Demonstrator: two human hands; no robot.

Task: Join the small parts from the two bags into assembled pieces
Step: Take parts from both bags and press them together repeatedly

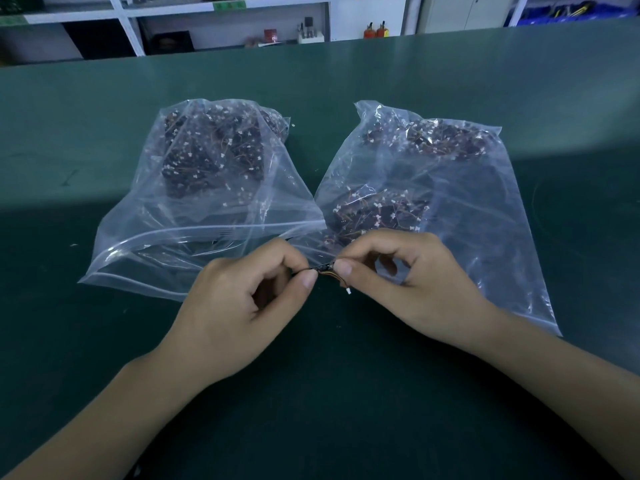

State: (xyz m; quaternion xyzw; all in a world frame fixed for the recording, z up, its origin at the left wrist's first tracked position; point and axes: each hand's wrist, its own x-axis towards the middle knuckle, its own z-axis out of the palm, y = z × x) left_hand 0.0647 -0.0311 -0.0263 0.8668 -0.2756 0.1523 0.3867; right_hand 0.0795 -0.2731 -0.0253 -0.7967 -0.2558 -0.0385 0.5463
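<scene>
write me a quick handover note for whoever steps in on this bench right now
Left hand: thumb and forefinger pinch one end of a small dark part.
Right hand: pinches the other end; thin wires with a white connector hang below it.
Left bag and right bag lie side by side on the green table, both holding many parts, mouths toward the person.
Done: no finished pieces lie on the table.
Left: finish this join, then work through both bags.

Dim overall; a brighter band of light crosses the table [519,98] at mid-frame, near side shadowed. Glare on bags [221,188]. Wide-angle bending at edges; shelves [173,26] soft.
</scene>
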